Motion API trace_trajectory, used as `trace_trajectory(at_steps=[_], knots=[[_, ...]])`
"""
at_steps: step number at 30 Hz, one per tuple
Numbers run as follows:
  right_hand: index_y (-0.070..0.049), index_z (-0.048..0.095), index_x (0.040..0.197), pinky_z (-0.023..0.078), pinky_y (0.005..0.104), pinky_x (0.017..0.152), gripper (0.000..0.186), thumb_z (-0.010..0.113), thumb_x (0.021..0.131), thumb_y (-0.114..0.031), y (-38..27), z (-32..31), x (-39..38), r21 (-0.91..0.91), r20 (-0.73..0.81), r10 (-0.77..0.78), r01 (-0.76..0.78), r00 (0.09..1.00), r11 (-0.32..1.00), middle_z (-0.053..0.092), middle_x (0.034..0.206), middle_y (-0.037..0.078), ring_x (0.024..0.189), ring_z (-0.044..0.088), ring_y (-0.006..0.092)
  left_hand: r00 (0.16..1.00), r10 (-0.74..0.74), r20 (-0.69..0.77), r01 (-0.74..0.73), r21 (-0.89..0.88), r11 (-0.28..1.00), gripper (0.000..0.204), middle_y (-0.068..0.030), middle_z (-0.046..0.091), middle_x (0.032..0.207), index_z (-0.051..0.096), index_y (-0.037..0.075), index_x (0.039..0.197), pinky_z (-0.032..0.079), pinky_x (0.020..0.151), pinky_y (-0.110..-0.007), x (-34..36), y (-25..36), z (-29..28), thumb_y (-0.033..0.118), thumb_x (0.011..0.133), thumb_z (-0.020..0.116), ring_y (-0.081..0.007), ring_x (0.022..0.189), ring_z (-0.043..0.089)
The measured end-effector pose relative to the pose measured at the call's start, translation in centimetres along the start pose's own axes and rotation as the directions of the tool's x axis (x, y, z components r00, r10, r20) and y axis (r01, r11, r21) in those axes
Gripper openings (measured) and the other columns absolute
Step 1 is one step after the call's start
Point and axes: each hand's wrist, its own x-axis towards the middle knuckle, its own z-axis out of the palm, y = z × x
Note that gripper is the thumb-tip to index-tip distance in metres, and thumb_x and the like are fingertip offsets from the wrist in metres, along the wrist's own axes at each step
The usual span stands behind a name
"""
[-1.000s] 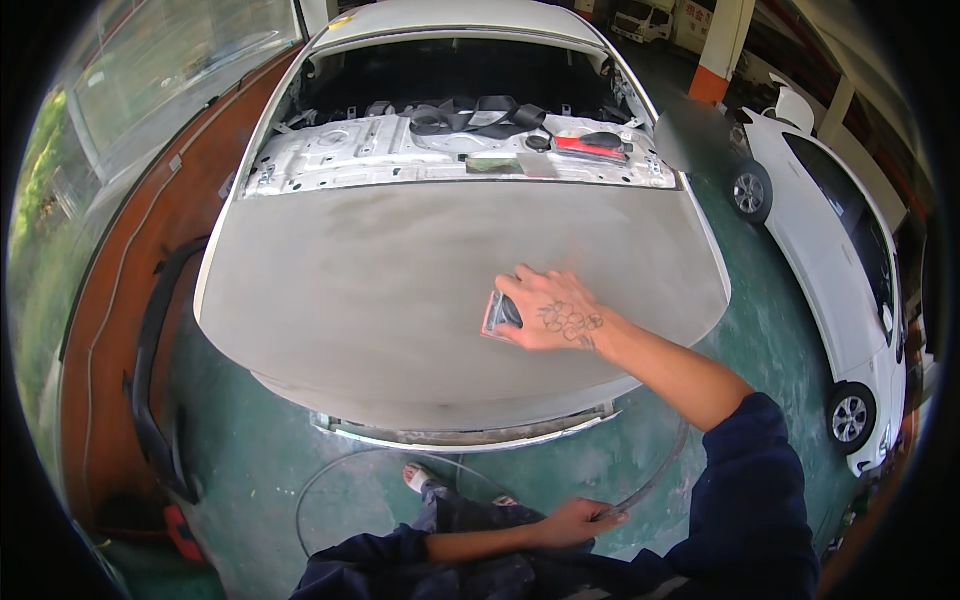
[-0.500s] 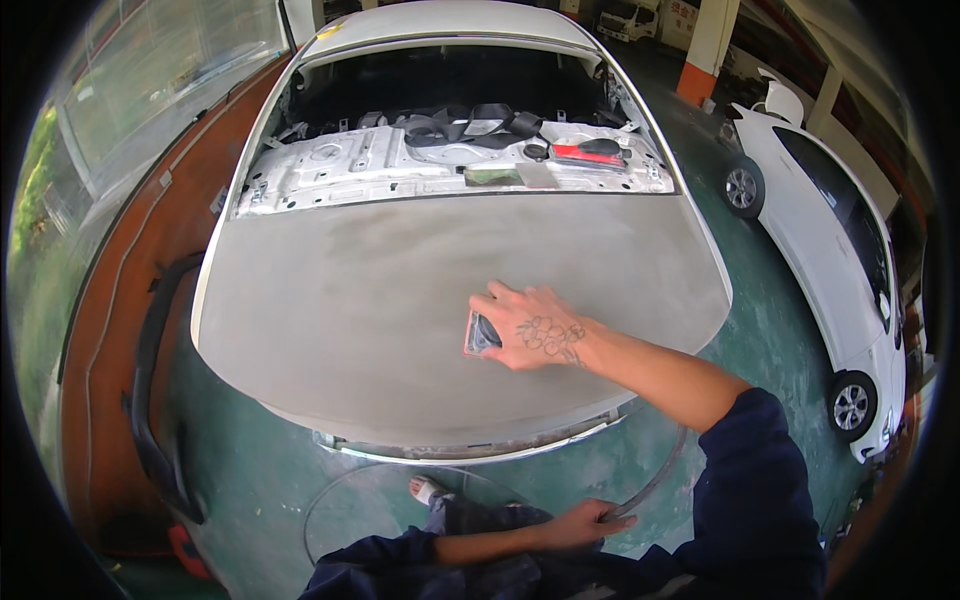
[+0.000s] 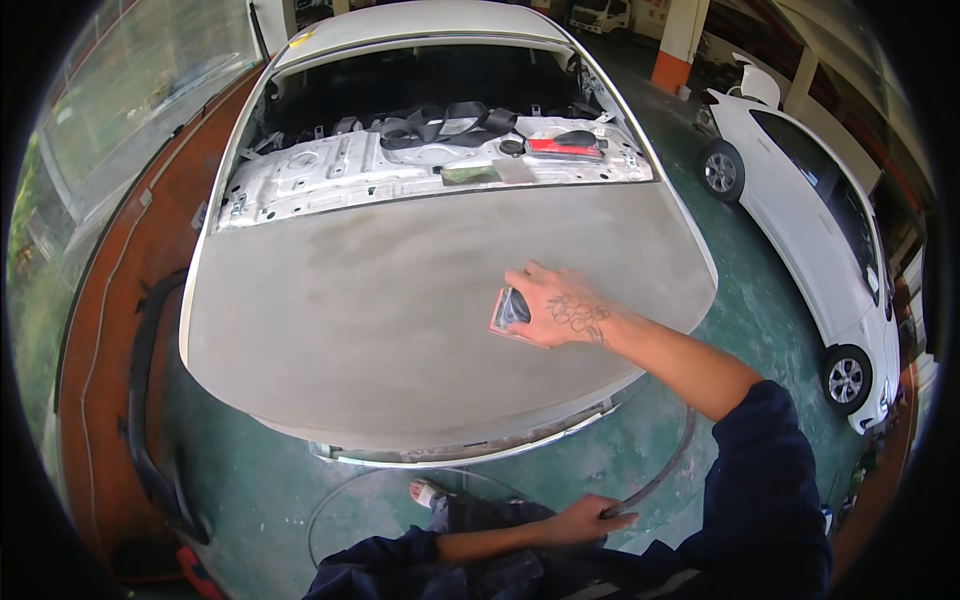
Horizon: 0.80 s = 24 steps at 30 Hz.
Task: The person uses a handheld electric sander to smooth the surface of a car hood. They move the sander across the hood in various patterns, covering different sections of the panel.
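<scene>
My right hand (image 3: pixel 560 308) is closed over a sanding block (image 3: pixel 512 312) with a dark top and a reddish base. The block lies against the grey, matte trunk lid (image 3: pixel 330 310) of a white car, right of the lid's middle. Down by my body, my left hand (image 3: pixel 585 521) is wrapped round a dark grey hose (image 3: pixel 665 468). The hose curves up to the right and passes out of sight beneath my right forearm. My fingers hide part of the block.
Black straps (image 3: pixel 450 125) and a red item (image 3: pixel 565 148) lie on the bare metal shelf behind the lid. A black bumper-like part (image 3: pixel 140 420) leans along the orange wall at left. Another white car (image 3: pixel 790 200) stands at right on the green floor (image 3: pixel 240 490).
My right hand and the sanding block have moved right and slightly farther away across the lid. The whole view has shifted a little. My left hand stays on the hose.
</scene>
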Motion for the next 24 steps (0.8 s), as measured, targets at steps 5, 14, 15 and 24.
trace_trajectory(at_steps=[5,14,15,24], knots=[[-0.008,0.057,0.120,0.059,0.0541,0.077,0.051,0.081,0.086,-0.038,0.2,-0.4,-0.7,-0.002,-0.028,0.063,-0.063,0.998,0.998,0.063,0.112,0.019,0.091,0.072,0.0449,1.000,-0.020,-0.006,0.020,0.056,0.998,0.047,-0.0002,0.044,0.066,0.070,-0.003,0.088,0.039,0.061,-0.033,-0.1,-0.4,0.5,0.042,0.105,0.069,-0.0085,0.067,0.043],[-0.007,0.057,0.126,0.059,0.0535,0.079,0.055,0.079,0.086,-0.038,1.2,0.1,-2.1,0.040,-0.037,0.115,-0.114,0.993,0.993,0.064,0.116,0.022,0.094,0.072,0.0450,1.000,0.000,0.021,-0.001,0.059,0.998,0.052,-0.0082,0.054,0.066,0.070,-0.002,0.089,0.044,0.063,-0.033,0.6,-2.9,2.4,0.048,0.103,0.067,-0.0140,0.066,0.051],[-0.007,0.057,0.125,0.059,0.0533,0.079,0.056,0.079,0.087,-0.040,1.4,-0.2,-1.8,0.029,-0.041,0.145,-0.144,0.989,0.989,0.064,0.116,0.022,0.094,0.072,0.0447,1.000,-0.010,0.006,0.010,0.056,0.998,0.051,-0.0082,0.055,0.067,0.071,-0.002,0.090,0.044,0.063,-0.034,0.6,-2.5,2.1,0.047,0.104,0.067,-0.0139,0.066,0.052],[-0.006,0.057,0.127,0.058,0.0521,0.083,0.059,0.077,0.088,-0.045,-2.8,-0.3,-2.7,0.044,0.054,0.158,-0.160,0.986,0.986,0.066,0.114,0.021,0.097,0.072,0.0444,1.000,-0.014,0.024,0.012,0.105,0.994,0.044,-0.0032,0.050,0.067,0.072,-0.003,0.097,0.042,0.062,-0.031,0.2,-3.6,2.9,0.041,0.104,0.070,-0.0083,0.069,0.048]])
